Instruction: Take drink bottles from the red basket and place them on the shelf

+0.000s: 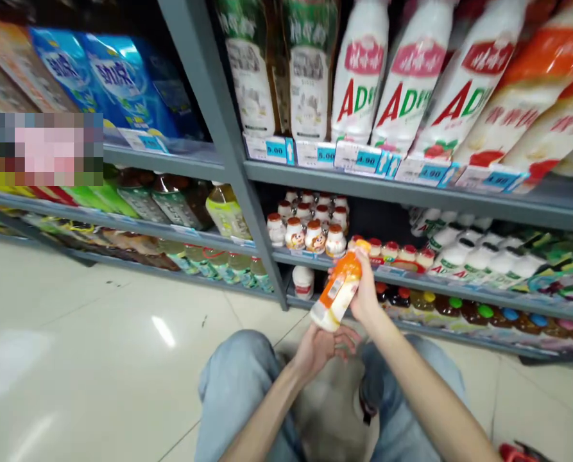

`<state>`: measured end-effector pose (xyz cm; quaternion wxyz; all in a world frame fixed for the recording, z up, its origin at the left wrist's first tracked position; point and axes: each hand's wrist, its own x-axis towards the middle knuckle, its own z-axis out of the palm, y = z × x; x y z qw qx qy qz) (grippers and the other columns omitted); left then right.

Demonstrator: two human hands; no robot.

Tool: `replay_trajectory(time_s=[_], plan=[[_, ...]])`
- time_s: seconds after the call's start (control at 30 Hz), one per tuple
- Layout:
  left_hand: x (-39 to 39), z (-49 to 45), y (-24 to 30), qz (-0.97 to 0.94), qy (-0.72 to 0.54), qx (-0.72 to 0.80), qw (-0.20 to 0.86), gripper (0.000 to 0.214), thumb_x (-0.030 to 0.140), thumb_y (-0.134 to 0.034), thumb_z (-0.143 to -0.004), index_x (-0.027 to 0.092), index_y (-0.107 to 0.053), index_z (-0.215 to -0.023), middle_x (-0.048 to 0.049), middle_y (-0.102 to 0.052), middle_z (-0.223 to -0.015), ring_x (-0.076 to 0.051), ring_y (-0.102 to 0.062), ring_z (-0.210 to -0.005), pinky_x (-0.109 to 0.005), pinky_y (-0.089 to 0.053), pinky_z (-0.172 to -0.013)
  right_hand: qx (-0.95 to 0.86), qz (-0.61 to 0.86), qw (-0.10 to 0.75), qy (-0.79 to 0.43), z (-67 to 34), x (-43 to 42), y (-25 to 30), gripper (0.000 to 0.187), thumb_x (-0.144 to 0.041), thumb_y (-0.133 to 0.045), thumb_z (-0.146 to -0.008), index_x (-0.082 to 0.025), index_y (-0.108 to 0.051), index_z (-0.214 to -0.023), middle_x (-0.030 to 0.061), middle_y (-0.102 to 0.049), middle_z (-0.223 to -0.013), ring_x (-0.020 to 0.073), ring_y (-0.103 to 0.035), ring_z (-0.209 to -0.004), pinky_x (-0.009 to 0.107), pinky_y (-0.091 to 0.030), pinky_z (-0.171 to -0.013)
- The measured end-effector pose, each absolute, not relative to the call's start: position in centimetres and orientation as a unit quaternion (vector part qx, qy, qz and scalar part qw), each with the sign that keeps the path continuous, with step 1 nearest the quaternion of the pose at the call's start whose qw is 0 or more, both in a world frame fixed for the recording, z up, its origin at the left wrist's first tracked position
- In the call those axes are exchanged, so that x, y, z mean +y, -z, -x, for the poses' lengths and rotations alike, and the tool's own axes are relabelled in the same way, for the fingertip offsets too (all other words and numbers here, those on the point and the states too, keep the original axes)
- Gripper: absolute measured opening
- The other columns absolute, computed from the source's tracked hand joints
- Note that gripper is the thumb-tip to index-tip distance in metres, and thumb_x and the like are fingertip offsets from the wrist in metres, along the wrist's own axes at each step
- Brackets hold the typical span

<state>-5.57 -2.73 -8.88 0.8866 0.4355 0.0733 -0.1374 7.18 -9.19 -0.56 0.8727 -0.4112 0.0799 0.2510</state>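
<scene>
An orange and white drink bottle [346,273] with an orange cap leans at a slant in front of the lower shelves. My right hand [364,289] is wrapped round its upper part, near the cap. Just below the bottle's base is my left hand [322,350], its fingers loosely spread. Whether it touches the base I cannot tell. Behind the bottle, small white bottles with orange-brown caps [294,232] stand in rows on a shelf. A white container [303,282] sits on the shelf beneath them.
Above is a shelf edge [392,186] with price tags, bearing tall white bottles [360,70]. A grey upright post [233,141] divides the shelving. White bottles with dark caps [483,256] fill the right side. My bent knees [242,378] flank my hands over the tiled floor [98,359].
</scene>
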Motion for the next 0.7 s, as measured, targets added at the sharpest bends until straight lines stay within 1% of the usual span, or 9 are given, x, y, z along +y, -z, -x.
replay_trajectory(time_s=[0.03, 0.1, 0.23, 0.37, 0.43, 0.5, 0.57, 0.63, 0.7], plan=[[-3.1, 5.7, 8.8, -0.448, 0.145, 0.044, 0.881, 0.06, 0.065, -0.039, -0.086, 0.014, -0.068, -0.1, -0.0191, -0.071, -0.106, -0.027, -0.063, -0.084, -0.038, -0.045, -0.068, 0.095, 0.404, 0.872, -0.26, -7.5, -9.6, 0.3, 0.042, -0.058, -0.073, -0.073, -0.022, -0.061, -0.089, -0.0003, -0.07, -0.072, 0.0186, -0.068, -0.06, 0.029, -0.055, -0.054], [-3.8, 5.8, 8.7, -0.452, 0.147, 0.013, 0.88, 0.056, 0.061, -0.044, -0.084, 0.012, -0.069, -0.095, -0.0202, -0.072, -0.103, -0.027, -0.064, -0.083, -0.036, -0.045, -0.068, 0.109, 0.416, 0.862, -0.268, -8.0, -10.6, 0.2, 0.039, -0.057, -0.072, -0.074, -0.022, -0.06, -0.085, -0.0009, -0.068, -0.069, 0.0176, -0.067, -0.058, 0.028, -0.054, -0.052], [-5.0, 5.9, 9.5, -0.448, 0.168, 0.021, 0.878, 0.052, 0.055, -0.057, -0.082, 0.015, -0.063, -0.114, -0.015, -0.075, -0.097, -0.024, -0.066, -0.078, -0.034, -0.048, -0.069, 0.082, 0.459, 0.837, -0.288, -8.1, -11.9, 0.2, 0.036, -0.052, -0.076, -0.073, -0.022, -0.06, -0.084, -0.0014, -0.067, -0.068, 0.0166, -0.066, -0.057, 0.026, -0.052, -0.051], [-5.2, 6.1, 9.8, -0.47, 0.176, 0.028, 0.865, 0.05, 0.054, -0.062, -0.083, 0.014, -0.066, -0.112, -0.0149, -0.075, -0.096, -0.022, -0.066, -0.078, -0.034, -0.048, -0.07, 0.06, 0.482, 0.815, -0.316, -7.6, -11.8, -0.1, 0.037, -0.05, -0.078, -0.071, -0.022, -0.06, -0.087, -0.0004, -0.067, -0.068, 0.0168, -0.064, -0.056, 0.027, -0.051, -0.05], [-5.1, 6.2, 9.8, -0.484, 0.158, 0.037, 0.86, 0.05, 0.052, -0.064, -0.083, 0.013, -0.067, -0.114, -0.0167, -0.074, -0.102, -0.022, -0.066, -0.081, -0.034, -0.048, -0.07, 0.061, 0.488, 0.809, -0.321, -7.6, -11.5, -0.2, 0.037, -0.05, -0.077, -0.072, -0.022, -0.061, -0.088, -0.0001, -0.067, -0.069, 0.0166, -0.063, -0.056, 0.028, -0.051, -0.05], [-4.9, 6.1, 9.9, -0.481, 0.125, 0.053, 0.866, 0.053, 0.05, -0.067, -0.081, 0.014, -0.066, -0.12, -0.0184, -0.072, -0.116, -0.025, -0.067, -0.09, -0.035, -0.05, -0.071, 0.066, 0.488, 0.811, -0.317, -7.6, -11.1, -0.2, 0.036, -0.05, -0.077, -0.073, -0.021, -0.061, -0.089, -0.0006, -0.066, -0.07, 0.0155, -0.061, -0.055, 0.028, -0.052, -0.052], [-4.6, 5.9, 10.2, -0.476, 0.053, 0.083, 0.874, 0.062, 0.047, -0.072, -0.076, 0.018, -0.061, -0.13, -0.0174, -0.066, -0.131, -0.029, -0.066, -0.103, -0.037, -0.053, -0.075, 0.07, 0.488, 0.818, -0.297, -7.6, -10.8, 0.0, 0.036, -0.048, -0.078, -0.072, -0.021, -0.061, -0.09, -0.0018, -0.065, -0.069, 0.0142, -0.06, -0.055, 0.027, -0.052, -0.053], [-4.1, 5.7, 10.5, -0.5, -0.039, 0.101, 0.859, 0.085, 0.038, -0.081, -0.067, 0.023, -0.05, -0.144, -0.0146, -0.059, -0.143, -0.031, -0.063, -0.117, -0.039, -0.054, -0.087, 0.064, 0.495, 0.825, -0.266, -7.5, -10.5, 0.3, 0.035, -0.044, -0.081, -0.07, -0.021, -0.062, -0.09, -0.0028, -0.064, -0.068, 0.0135, -0.059, -0.054, 0.027, -0.052, -0.053], [-3.4, 5.4, 10.8, -0.544, -0.094, 0.093, 0.828, 0.111, 0.028, -0.088, -0.058, 0.028, -0.036, -0.155, -0.0128, -0.051, -0.153, -0.031, -0.056, -0.131, -0.04, -0.05, -0.101, 0.052, 0.504, 0.829, -0.239, -7.2, -10.1, 0.8, 0.036, -0.038, -0.085, -0.067, -0.021, -0.062, -0.089, -0.0037, -0.064, -0.067, 0.0132, -0.059, -0.054, 0.026, -0.051, -0.052]])
